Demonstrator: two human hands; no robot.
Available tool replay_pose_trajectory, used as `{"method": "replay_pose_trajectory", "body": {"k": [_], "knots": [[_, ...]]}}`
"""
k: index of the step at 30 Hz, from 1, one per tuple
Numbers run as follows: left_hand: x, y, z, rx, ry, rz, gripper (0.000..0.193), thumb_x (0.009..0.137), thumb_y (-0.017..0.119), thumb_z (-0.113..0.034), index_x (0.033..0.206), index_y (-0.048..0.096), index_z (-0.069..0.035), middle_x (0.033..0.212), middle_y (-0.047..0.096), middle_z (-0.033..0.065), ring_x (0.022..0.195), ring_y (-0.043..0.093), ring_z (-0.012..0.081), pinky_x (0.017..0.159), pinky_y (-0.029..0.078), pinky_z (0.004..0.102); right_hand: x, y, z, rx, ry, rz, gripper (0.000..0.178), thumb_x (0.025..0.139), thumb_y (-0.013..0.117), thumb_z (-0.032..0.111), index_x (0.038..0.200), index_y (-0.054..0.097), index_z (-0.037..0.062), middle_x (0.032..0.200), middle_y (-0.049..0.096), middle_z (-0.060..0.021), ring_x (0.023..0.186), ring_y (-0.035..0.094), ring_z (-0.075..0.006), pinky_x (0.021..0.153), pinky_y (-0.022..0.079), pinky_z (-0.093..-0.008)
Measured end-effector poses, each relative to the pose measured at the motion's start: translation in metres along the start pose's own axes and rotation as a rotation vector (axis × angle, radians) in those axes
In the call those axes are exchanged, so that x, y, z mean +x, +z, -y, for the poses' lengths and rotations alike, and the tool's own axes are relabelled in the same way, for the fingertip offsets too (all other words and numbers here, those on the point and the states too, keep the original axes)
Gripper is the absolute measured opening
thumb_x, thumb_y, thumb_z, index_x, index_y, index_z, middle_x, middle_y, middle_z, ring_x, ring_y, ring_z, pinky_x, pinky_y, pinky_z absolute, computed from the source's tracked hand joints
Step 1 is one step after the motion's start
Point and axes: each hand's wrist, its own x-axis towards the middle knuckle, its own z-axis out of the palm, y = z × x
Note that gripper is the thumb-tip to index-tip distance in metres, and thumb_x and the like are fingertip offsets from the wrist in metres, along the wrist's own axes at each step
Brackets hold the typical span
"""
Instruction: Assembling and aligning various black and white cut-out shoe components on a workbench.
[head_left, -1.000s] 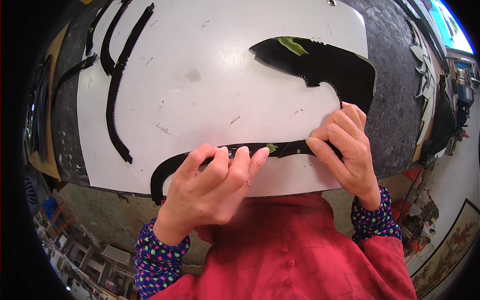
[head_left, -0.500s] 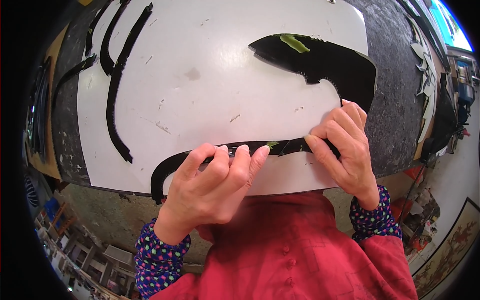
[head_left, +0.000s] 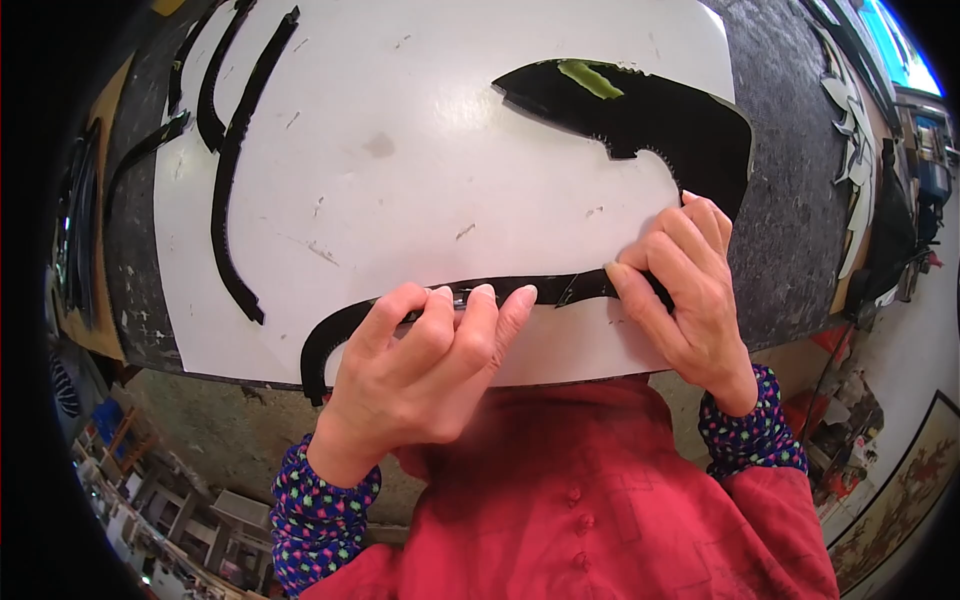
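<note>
A long, curved black strip (head_left: 545, 290) lies along the near edge of a white board (head_left: 400, 180). My left hand (head_left: 415, 370) is bent over the strip's left part, its fingertips pressed on it; a small shiny bit shows between the fingers. With thumb and curled fingers, my right hand (head_left: 685, 290) grips the strip's right end. Just beyond that hand lies a broad black piece (head_left: 665, 120), with a notched inner edge and a green patch (head_left: 590, 78) on top. Whether strip and broad piece join is hidden under my right hand.
Several narrow black strips, one long and curved (head_left: 228, 190), lie on the board's left side. The board rests on a dark, worn table (head_left: 795, 220). White cut pieces (head_left: 855, 150) lie at the table's right edge. A wooden stool (head_left: 235, 510) stands at lower left.
The small green scrap by my left fingers is no longer seen. The board and pieces sit very slightly higher in view. Both hands keep nearly the same hold on the strip.
</note>
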Motion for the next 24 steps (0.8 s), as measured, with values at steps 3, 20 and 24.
{"method": "replay_pose_trajectory", "body": {"k": [3,20,24], "knots": [[-0.0021,0.0002,-0.0016,0.013,-0.005,0.008,0.037,0.076,0.068,-0.005,0.111,0.078,-0.013,0.107,0.064,0.0017,0.089,0.056,0.0182,0.077,0.052,0.0340,0.0005,0.0018,-0.0006,-0.012,-0.019,-0.023,0.012,0.080,0.071,0.009,0.077,0.060,0.0092,0.079,0.050,-0.0052,0.081,0.048,-0.0249,0.094,0.034,-0.0412],[-0.0011,-0.0030,0.0000,0.023,0.037,0.029,0.035,0.083,0.066,-0.002,0.116,0.075,-0.008,0.104,0.062,0.0021,0.087,0.057,0.0163,0.077,0.051,0.0326,-0.0011,0.0044,0.0005,-0.022,-0.019,-0.069,0.011,0.079,0.070,0.008,0.077,0.059,0.0095,0.079,0.049,-0.0052,0.081,0.048,-0.0250,0.097,0.035,-0.0418],[-0.0017,-0.0028,0.0000,0.033,0.041,0.034,0.037,0.082,0.065,-0.002,0.117,0.074,-0.009,0.104,0.062,0.0021,0.087,0.058,0.0163,0.078,0.052,0.0327,-0.0027,0.0035,0.0011,0.001,0.023,-0.030,0.008,0.083,0.068,0.011,0.080,0.062,0.0068,0.080,0.047,-0.0064,0.085,0.048,-0.0259,0.106,0.032,-0.0446]]}}
